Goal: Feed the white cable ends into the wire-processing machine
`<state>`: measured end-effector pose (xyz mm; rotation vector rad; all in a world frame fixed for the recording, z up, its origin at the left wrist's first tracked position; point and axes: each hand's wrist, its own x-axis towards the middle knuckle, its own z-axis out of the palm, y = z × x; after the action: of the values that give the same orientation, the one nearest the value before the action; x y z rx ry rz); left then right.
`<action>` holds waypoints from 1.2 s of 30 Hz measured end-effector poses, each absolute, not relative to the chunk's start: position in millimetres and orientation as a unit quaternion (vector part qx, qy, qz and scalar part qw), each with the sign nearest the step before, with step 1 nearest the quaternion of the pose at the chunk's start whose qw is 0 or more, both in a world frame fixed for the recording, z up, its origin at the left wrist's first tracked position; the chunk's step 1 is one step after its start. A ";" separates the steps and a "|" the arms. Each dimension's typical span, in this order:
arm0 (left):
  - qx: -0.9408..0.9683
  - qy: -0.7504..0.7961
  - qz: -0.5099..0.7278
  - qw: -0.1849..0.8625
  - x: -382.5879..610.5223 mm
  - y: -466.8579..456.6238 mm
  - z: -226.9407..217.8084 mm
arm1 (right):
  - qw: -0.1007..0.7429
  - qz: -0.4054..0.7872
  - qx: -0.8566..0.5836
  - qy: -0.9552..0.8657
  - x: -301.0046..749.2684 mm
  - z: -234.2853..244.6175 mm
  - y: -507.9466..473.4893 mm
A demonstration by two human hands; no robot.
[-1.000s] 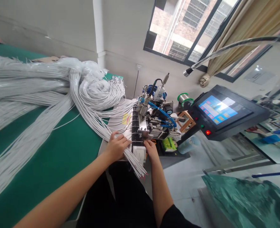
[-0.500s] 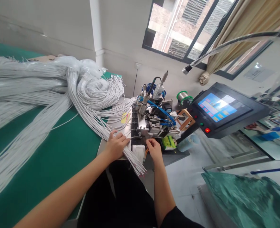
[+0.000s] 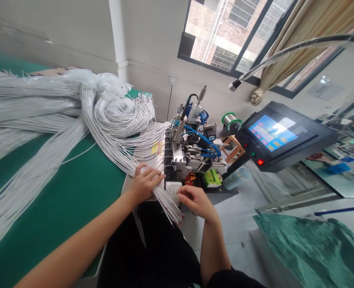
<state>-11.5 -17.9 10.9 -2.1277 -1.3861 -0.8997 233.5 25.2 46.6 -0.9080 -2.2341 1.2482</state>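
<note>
My left hand [image 3: 147,183] lies over a bundle of thin white cables [image 3: 168,204] with its fingers curled around it. The cable ends stick out past the fingers toward my lap, some with reddish tips. Close to those ends, my right hand [image 3: 197,200] is by a small white box [image 3: 173,191]. Its thumb and forefinger are bent with a small gap between the tips, and no cable shows in them. Just beyond both hands stands a bench machine [image 3: 191,140] with metal cylinders and blue air tubes. Single cables lie across its black slotted edge [image 3: 168,156].
Large heaps of white cables [image 3: 113,112] cover much of the green table [image 3: 83,192] on the left. A lit control screen [image 3: 273,132] and a solder-like wire spool [image 3: 231,121] stand to the right. A green packet [image 3: 212,178] lies beside the machine. A flexible lamp [image 3: 235,85] arches above.
My right hand has moved from the machine's front edge back toward me, beside the white box and cable ends, its pinch loosened. My left hand stays on the bundle. The view has shifted slightly.
</note>
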 end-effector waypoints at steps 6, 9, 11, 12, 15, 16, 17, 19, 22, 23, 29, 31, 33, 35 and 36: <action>-0.774 -0.491 -0.329 0.227 -11.8 -20.1 13.6 | 0.107 0.409 -0.260 -0.868 232.7 48.8 18.8; -0.773 -0.490 -0.332 0.229 -11.8 -19.6 12.2 | 0.107 0.381 -0.265 -0.879 230.9 45.1 20.2; -0.772 -0.491 -0.332 0.230 -12.1 -19.1 11.2 | 0.114 0.363 -0.266 -0.886 229.8 44.6 20.9; -0.771 -0.491 -0.333 0.231 -12.3 -18.8 10.8 | 0.119 0.356 -0.265 -0.888 229.4 45.0 21.2; -0.774 -0.490 -0.332 0.225 -12.7 -18.1 9.9 | 0.139 0.345 -0.265 -0.889 229.3 46.8 21.4; -0.776 -0.488 -0.332 0.221 -12.8 -17.9 9.5 | 0.150 0.346 -0.267 -0.887 229.4 47.3 21.3; -0.778 -0.488 -0.331 0.218 -12.8 -17.6 9.1 | 0.161 0.346 -0.271 -0.884 229.6 47.6 21.2; -0.780 -0.486 -0.330 0.216 -12.6 -16.9 8.0 | 0.188 0.350 -0.281 -0.874 229.6 47.8 20.9; -0.780 -0.484 -0.330 0.218 -12.1 -16.1 6.8 | 0.227 0.357 -0.298 -0.856 228.3 46.6 20.6; -0.782 -0.484 -0.329 0.216 -12.0 -16.0 6.7 | 0.239 0.358 -0.305 -0.849 227.4 45.5 20.8; -0.795 -0.474 -0.320 0.204 -12.7 -15.8 7.2 | 0.331 0.386 -0.370 -0.778 218.0 27.6 30.3; -0.798 -0.473 -0.312 0.206 -13.0 -15.6 7.2 | 0.362 0.411 -0.387 -0.742 213.1 19.0 35.9; -0.797 -0.475 -0.310 0.211 -12.7 -15.4 7.7 | 0.389 0.438 -0.396 -0.707 208.0 11.5 41.2; -0.786 -0.484 -0.317 0.219 -12.0 -15.3 8.8 | 0.415 0.464 -0.400 -0.672 203.1 6.0 45.3; -0.778 -0.491 -0.322 0.224 -11.5 -15.4 9.5 | 0.428 0.475 -0.403 -0.655 200.7 4.1 46.8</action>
<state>-11.5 -15.4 9.5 -2.1468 -1.3559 -0.8884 200.7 46.8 4.1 -1.0054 -1.6354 1.1872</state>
